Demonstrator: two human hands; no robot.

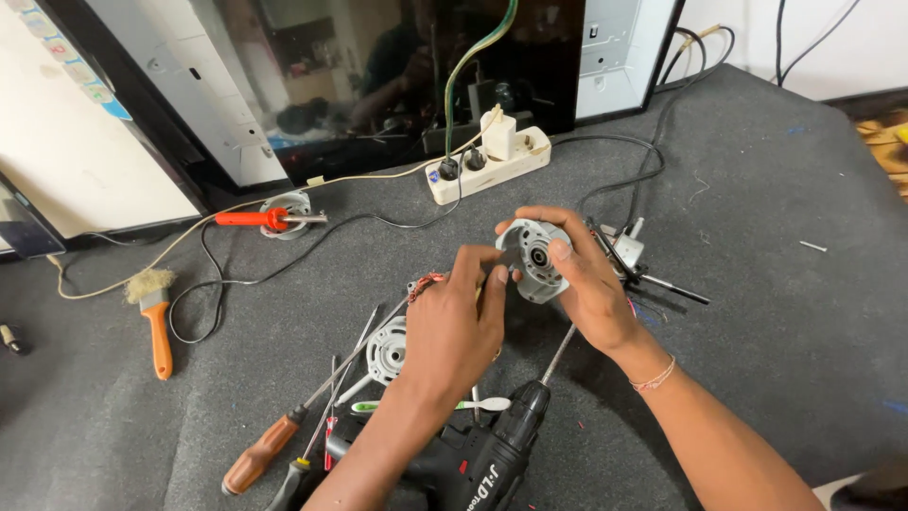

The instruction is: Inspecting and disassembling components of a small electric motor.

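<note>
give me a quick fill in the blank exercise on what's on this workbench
1. Both hands, the left hand and the right hand, hold a round ____ motor housing.
2. The paintbrush lying at the left has an ____ handle.
3. The cordless drill lies ____ the hands, nearest the camera.
4. The power strip near the dark panel is ____ in colour.

Missing words: metal; orange; below; white
</note>
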